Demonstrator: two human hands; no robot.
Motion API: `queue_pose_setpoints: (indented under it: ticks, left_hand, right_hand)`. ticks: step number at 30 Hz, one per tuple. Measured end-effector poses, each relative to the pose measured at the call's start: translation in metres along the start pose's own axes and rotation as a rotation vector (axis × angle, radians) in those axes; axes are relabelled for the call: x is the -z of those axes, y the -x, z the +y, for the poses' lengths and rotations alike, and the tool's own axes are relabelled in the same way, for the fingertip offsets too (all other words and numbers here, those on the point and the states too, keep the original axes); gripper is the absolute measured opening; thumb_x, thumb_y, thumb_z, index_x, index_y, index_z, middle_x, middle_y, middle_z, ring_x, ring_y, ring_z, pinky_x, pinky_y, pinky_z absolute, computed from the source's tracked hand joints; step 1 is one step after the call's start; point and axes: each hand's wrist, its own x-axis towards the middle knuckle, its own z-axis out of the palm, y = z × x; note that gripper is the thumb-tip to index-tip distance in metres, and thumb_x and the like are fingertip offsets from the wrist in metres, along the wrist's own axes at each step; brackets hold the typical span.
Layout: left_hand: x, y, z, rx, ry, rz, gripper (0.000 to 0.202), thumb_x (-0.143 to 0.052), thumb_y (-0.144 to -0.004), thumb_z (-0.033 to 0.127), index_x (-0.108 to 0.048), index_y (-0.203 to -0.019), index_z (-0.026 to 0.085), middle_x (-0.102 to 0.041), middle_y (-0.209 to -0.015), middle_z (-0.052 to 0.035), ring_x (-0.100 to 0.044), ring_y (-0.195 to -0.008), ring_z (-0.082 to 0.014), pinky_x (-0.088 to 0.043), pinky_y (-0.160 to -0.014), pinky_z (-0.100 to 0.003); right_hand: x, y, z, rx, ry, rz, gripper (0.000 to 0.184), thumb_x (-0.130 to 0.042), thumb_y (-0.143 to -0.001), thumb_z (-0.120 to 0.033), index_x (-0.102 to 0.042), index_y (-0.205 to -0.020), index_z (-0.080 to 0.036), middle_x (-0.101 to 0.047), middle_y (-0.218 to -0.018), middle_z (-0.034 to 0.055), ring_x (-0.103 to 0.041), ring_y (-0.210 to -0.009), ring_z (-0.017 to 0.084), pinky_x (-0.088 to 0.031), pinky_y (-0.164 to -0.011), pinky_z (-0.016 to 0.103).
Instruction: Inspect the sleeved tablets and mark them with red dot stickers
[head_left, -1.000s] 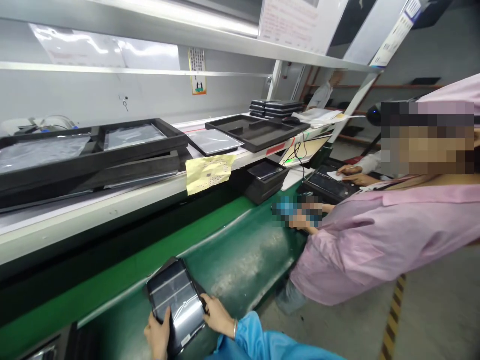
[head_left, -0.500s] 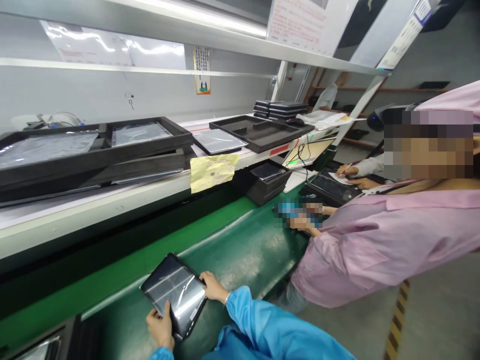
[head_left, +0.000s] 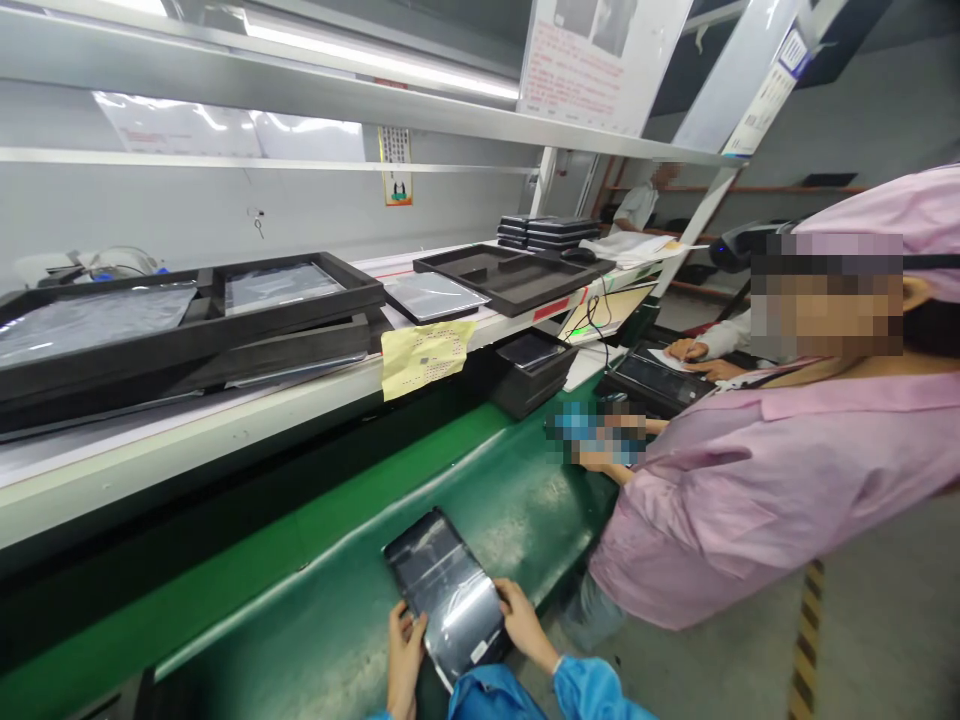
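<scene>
A dark, glossy tablet (head_left: 454, 598) with a clear film on its face and a small white label near its lower end is held tilted over the green work surface (head_left: 300, 640). My left hand (head_left: 406, 645) grips its left edge, thumb and fingers bent at the rim. On the right edge, my right hand (head_left: 525, 622) has its fingers closed round the side. My blue sleeve hides part of the tablet's near end.
Black foam trays (head_left: 300, 285) with film-covered panels line the shelf (head_left: 225, 440). Another foam tray (head_left: 517, 275) and stacked tablets (head_left: 547, 232) are farther right. A co-worker in pink (head_left: 720, 500) stands close on the right, holding a blurred object.
The tablet and both my hands have moved right and a little nearer my body. The camera view has shifted slightly.
</scene>
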Motion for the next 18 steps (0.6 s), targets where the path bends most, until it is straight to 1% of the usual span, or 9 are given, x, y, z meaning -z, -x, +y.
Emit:
queue_pose_setpoints:
  ticks: [2,5,8,10,12,13,14,16,18]
  left_hand:
    - [-0.024,-0.001,0.008,0.019,0.085,-0.228,0.064,-0.069,-0.078,0.048,-0.057,-0.134,0.020,-0.066,-0.130,-0.0167,-0.065,-0.127,-0.0298,-0.057,-0.097,-0.038]
    - [-0.059,-0.007,0.019,0.053,0.143,-0.499,0.075,-0.075,-0.074,0.049,-0.059,-0.142,0.022,-0.057,-0.148,-0.0176,-0.056,-0.138,-0.0346,-0.057,-0.097,-0.045]
    - [-0.086,-0.014,0.025,0.041,0.125,-0.585,0.091,-0.082,-0.065,0.051,-0.055,-0.148,0.027,-0.042,-0.163,-0.0165,-0.044,-0.148,-0.0410,-0.052,-0.103,-0.056]
    - [-0.089,-0.018,0.024,-0.011,0.110,-0.557,0.099,-0.085,-0.061,0.053,-0.051,-0.151,0.028,-0.035,-0.167,-0.0160,-0.039,-0.152,-0.0406,-0.045,-0.113,-0.053]
    - [-0.072,-0.024,0.016,-0.086,0.107,-0.503,0.101,-0.084,-0.061,0.053,-0.049,-0.151,0.027,-0.029,-0.170,-0.0150,-0.038,-0.153,-0.0378,-0.040,-0.118,-0.045]
    - [-0.055,-0.028,0.009,-0.150,0.084,-0.450,0.097,-0.082,-0.063,0.054,-0.050,-0.151,0.026,-0.028,-0.171,-0.0150,-0.038,-0.153,-0.0365,-0.041,-0.118,-0.043]
    - [-0.034,-0.033,0.000,-0.220,0.047,-0.382,0.091,-0.078,-0.068,0.054,-0.050,-0.150,0.025,-0.029,-0.170,-0.0147,-0.039,-0.153,-0.0354,-0.042,-0.118,-0.042]
    - [0.021,-0.045,-0.018,-0.464,-0.164,-0.115,0.074,-0.064,-0.080,0.054,-0.055,-0.146,0.021,-0.044,-0.162,-0.0170,-0.044,-0.149,-0.0343,-0.044,-0.118,-0.044]
    - [0.082,-0.055,-0.034,-0.604,-0.408,0.166,0.064,-0.050,-0.088,0.050,-0.058,-0.144,0.021,-0.056,-0.152,-0.0153,-0.050,-0.145,-0.0336,-0.038,-0.123,-0.048]
  right_hand:
    - [0.028,-0.012,0.018,-0.074,0.027,0.090,0.026,-0.067,-0.099,-0.036,-0.067,-0.117,-0.017,-0.068,-0.123,0.0084,-0.066,-0.114,0.024,-0.056,-0.100,0.048]
    - [0.059,-0.037,0.033,-0.166,0.083,0.213,0.030,-0.066,-0.099,-0.038,-0.065,-0.122,-0.018,-0.065,-0.127,0.0092,-0.065,-0.113,0.024,-0.057,-0.098,0.047]
    - [0.074,-0.060,0.032,-0.214,0.134,0.318,0.034,-0.067,-0.099,-0.038,-0.062,-0.127,-0.019,-0.065,-0.128,0.0089,-0.066,-0.112,0.024,-0.057,-0.097,0.046]
    - [0.075,-0.068,0.025,-0.219,0.162,0.383,0.040,-0.063,-0.100,-0.031,-0.056,-0.137,-0.018,-0.064,-0.126,0.0112,-0.066,-0.111,0.026,-0.056,-0.098,0.049]
    - [0.071,-0.070,0.015,-0.191,0.191,0.449,0.050,-0.052,-0.100,-0.019,-0.044,-0.149,-0.015,-0.060,-0.130,0.0184,-0.065,-0.117,0.033,-0.050,-0.103,0.058]
    - [0.067,-0.068,0.009,-0.157,0.206,0.478,0.056,-0.046,-0.099,-0.014,-0.039,-0.154,-0.013,-0.056,-0.134,0.0223,-0.061,-0.123,0.037,-0.045,-0.108,0.064]
    - [0.061,-0.065,0.002,-0.111,0.218,0.501,0.061,-0.040,-0.096,-0.010,-0.034,-0.157,-0.012,-0.051,-0.139,0.0250,-0.056,-0.131,0.041,-0.038,-0.112,0.068]
    - [0.042,-0.059,-0.014,0.015,0.230,0.518,0.066,-0.034,-0.094,-0.008,-0.030,-0.159,-0.015,-0.042,-0.149,0.0241,-0.044,-0.143,0.042,-0.029,-0.117,0.071]
    - [0.014,-0.051,-0.034,0.171,0.227,0.483,0.066,-0.032,-0.095,-0.010,-0.029,-0.160,-0.021,-0.039,-0.153,0.0190,-0.037,-0.149,0.038,-0.030,-0.121,0.065]
